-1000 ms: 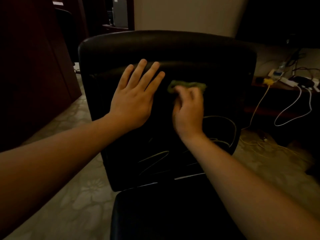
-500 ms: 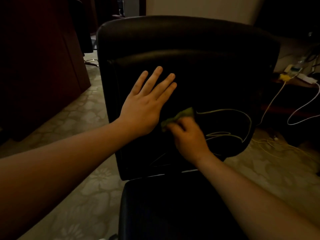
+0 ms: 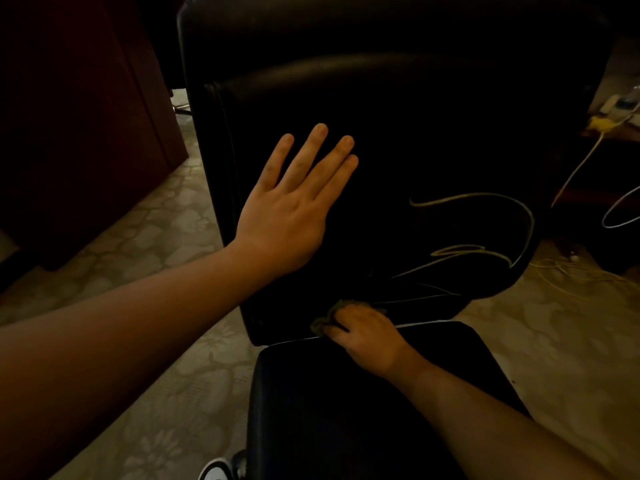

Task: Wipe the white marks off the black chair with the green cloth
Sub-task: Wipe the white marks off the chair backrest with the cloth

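The black chair [image 3: 398,109] faces me, its backrest filling the middle of the view and its seat [image 3: 346,410] below. White marks [image 3: 491,233] curl across the lower right of the backrest. My left hand [image 3: 294,209] lies flat on the backrest's left side, fingers spread, holding nothing. My right hand [image 3: 367,337] presses the crumpled green cloth [image 3: 329,315] against the bottom edge of the backrest, just above the seat. Most of the cloth is hidden under my fingers.
Dark wooden furniture [image 3: 79,116] stands at the left on a pale patterned floor [image 3: 166,237]. At the right, yellow and white cables [image 3: 588,161] hang from a low shelf and trail over the floor. A shoe tip [image 3: 214,471] shows at the bottom.
My right hand has slid the cloth down the backrest from the upper middle to its bottom edge. The left hand stays flat on the chair. The view has moved closer.
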`<control>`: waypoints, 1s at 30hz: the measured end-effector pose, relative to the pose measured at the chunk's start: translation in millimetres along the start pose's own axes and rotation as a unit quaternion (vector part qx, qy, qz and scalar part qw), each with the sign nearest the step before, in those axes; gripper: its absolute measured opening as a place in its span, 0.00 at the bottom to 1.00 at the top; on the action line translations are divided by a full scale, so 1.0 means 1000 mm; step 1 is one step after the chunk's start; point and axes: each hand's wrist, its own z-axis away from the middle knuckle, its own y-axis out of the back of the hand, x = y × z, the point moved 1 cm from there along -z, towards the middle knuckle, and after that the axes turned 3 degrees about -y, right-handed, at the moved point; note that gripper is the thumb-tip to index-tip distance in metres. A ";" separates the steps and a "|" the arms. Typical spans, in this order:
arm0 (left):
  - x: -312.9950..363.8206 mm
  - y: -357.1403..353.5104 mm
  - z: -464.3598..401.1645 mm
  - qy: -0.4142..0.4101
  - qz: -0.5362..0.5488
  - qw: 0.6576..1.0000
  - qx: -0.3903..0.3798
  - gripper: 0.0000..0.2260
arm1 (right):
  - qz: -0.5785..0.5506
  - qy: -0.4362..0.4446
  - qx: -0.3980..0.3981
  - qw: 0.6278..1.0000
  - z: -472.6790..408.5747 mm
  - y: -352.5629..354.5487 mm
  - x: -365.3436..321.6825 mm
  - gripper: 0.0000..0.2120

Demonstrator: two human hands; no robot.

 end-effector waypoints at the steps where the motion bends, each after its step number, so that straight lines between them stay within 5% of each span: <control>1: 0.000 -0.001 0.000 0.001 0.002 1.000 0.010 0.30 | -0.004 -0.011 -0.005 1.000 0.002 0.005 0.004 0.14; 6: 0.003 -0.006 -0.005 0.012 -0.005 0.999 0.044 0.27 | 0.012 -0.093 0.105 0.990 -0.019 0.082 0.032 0.11; 9: 0.005 -0.011 -0.010 0.019 -0.021 0.999 0.037 0.27 | 0.006 -0.235 0.302 0.924 -0.035 0.147 0.071 0.07; 12: 0.005 -0.012 -0.015 0.021 -0.023 0.999 0.033 0.29 | 0.029 -0.328 0.385 0.862 -0.045 0.173 0.092 0.11; 14: 0.005 -0.016 -0.019 0.023 -0.027 0.999 0.027 0.31 | 0.029 -0.298 0.361 0.883 -0.042 0.155 0.080 0.11; 17: 0.006 -0.021 -0.024 0.016 -0.036 0.999 0.022 0.33 | 0.005 -0.216 0.219 0.951 -0.020 0.111 0.051 0.07; 21: 0.010 -0.027 -0.036 0.001 -0.035 0.999 0.033 0.33 | 0.040 -0.139 0.159 0.977 0.005 0.112 0.058 0.04; 26: 0.019 -0.033 -0.053 -0.015 -0.009 0.998 0.058 0.32 | 0.122 -0.276 0.298 0.906 0.025 0.204 0.124 0.09; 30: 0.039 -0.034 -0.066 0.023 0.038 0.996 0.073 0.32 | 0.123 -0.325 0.336 0.875 0.045 0.223 0.137 0.10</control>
